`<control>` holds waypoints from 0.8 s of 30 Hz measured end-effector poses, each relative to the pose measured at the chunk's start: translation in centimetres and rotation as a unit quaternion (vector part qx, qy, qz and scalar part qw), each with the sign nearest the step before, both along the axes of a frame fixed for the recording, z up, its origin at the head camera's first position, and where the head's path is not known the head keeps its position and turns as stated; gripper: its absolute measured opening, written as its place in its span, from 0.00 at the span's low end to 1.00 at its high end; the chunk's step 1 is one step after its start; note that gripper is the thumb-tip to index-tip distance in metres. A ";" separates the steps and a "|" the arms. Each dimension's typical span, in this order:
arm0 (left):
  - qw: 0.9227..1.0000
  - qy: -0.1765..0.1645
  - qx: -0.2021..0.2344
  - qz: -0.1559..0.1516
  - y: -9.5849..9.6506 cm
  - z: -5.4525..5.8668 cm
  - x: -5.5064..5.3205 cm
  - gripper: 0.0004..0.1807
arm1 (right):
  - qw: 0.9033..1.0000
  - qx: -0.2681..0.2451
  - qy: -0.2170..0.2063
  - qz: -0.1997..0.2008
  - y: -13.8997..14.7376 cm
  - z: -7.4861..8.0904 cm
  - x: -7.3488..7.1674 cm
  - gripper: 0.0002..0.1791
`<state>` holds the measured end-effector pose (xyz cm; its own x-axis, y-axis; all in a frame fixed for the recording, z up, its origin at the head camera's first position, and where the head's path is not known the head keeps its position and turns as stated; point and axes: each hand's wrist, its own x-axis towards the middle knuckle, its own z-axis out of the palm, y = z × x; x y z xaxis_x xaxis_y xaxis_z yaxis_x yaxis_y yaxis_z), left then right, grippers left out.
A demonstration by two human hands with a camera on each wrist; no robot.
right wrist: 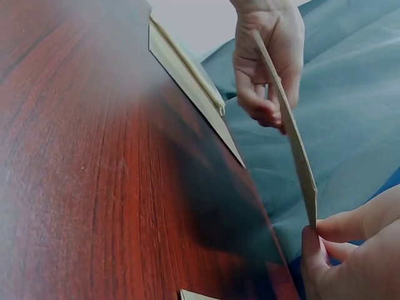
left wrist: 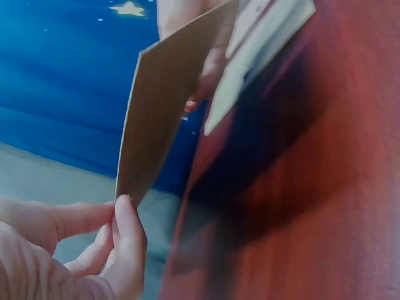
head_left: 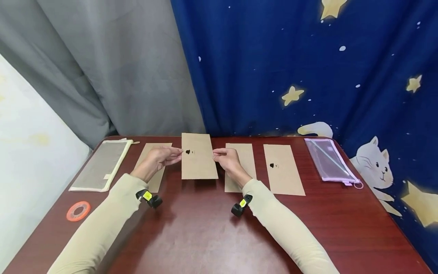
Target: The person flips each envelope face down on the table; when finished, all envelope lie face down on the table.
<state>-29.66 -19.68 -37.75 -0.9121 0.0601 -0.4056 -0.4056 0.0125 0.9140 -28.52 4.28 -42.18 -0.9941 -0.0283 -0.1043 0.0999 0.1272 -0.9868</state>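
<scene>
A thin brown kraft-cover notebook (head_left: 199, 160) with a small black hat print is held up above the table in the head view. My left hand (head_left: 161, 159) pinches its left edge between thumb and fingers. At the opposite edge my right hand (head_left: 227, 159) pinches it the same way. In the left wrist view the notebook (left wrist: 153, 119) stands tilted off the tabletop, its shadow below. Beneath my left forearm lies another brown notebook (head_left: 156, 182), partly covered. A third notebook (head_left: 244, 156) lies behind my right hand, and one more printed notebook (head_left: 285, 177) lies farther right.
At the left of the dark red table (head_left: 191, 236) lies a mesh zip pouch with pale yellow trim (head_left: 99, 163). Nearer stands out an orange ring-shaped roll (head_left: 78, 211). A purple-trimmed mesh pouch (head_left: 330, 160) lies at the far right. Curtains (head_left: 246, 68) hang behind the back edge.
</scene>
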 end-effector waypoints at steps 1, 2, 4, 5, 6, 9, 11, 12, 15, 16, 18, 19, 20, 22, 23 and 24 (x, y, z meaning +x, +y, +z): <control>1.000 0.003 0.003 -0.001 -0.1 0.3 0.0 0.17 | 1.000 -0.007 -0.004 0.004 0.0 0.0 0.0 0.16; 1.000 0.004 0.007 -0.001 -0.2 0.5 -0.1 0.17 | 1.000 -0.013 -0.008 0.008 0.0 0.0 0.0 0.16; 1.000 0.007 0.010 -0.005 -0.2 1.0 -0.2 0.16 | 1.000 -0.021 -0.015 0.014 0.0 -0.1 0.0 0.16; 1.000 0.006 0.009 -0.007 -0.2 1.3 -0.3 0.16 | 1.000 -0.020 -0.018 0.016 0.0 -0.1 0.0 0.16; 1.000 0.006 0.007 -0.012 -0.2 1.5 -0.3 0.16 | 0.999 -0.021 -0.021 0.018 0.0 -0.1 0.0 0.16; 1.000 0.008 -0.013 -0.024 0.1 2.1 -0.5 0.17 | 0.999 0.045 0.010 0.021 -0.1 0.1 0.1 0.14; 0.999 0.023 -0.034 -0.034 0.2 2.7 -0.5 0.17 | 0.989 0.125 0.080 0.021 -0.5 1.0 0.2 0.13; 0.998 0.030 -0.044 -0.040 0.3 3.1 -0.6 0.18 | 0.978 0.168 0.122 0.022 -0.9 1.7 0.4 0.12; 0.995 0.049 -0.065 -0.050 0.8 3.9 -0.6 0.18 | 0.930 0.277 0.240 0.028 -2.6 4.3 1.5 0.11; 0.995 0.054 -0.069 -0.055 0.9 4.2 -0.6 0.18 | 0.918 0.297 0.259 0.039 -3.4 5.2 2.1 0.13; 0.994 0.058 -0.078 -0.057 1.3 4.6 -0.6 0.18 | 0.891 0.350 0.284 0.055 -4.9 6.7 3.1 0.17; 0.993 0.060 -0.081 -0.055 1.6 4.8 -0.5 0.18 | 0.876 0.381 0.289 0.058 -5.7 7.3 3.5 0.18; 0.993 0.063 -0.088 -0.055 1.8 5.0 -0.5 0.18 | 0.858 0.419 0.292 0.057 -6.3 7.8 3.9 0.18; 0.991 0.072 -0.105 -0.053 2.2 5.3 -0.4 0.18 | 0.818 0.493 0.295 0.042 -7.4 8.5 4.4 0.12; 0.989 0.076 -0.116 -0.048 2.4 5.4 -0.4 0.19 | 0.798 0.525 0.295 0.035 -7.9 8.6 4.6 0.08; 0.988 0.080 -0.125 -0.044 2.5 5.5 -0.3 0.19 | 0.781 0.550 0.295 0.030 -8.2 8.7 4.7 0.05</control>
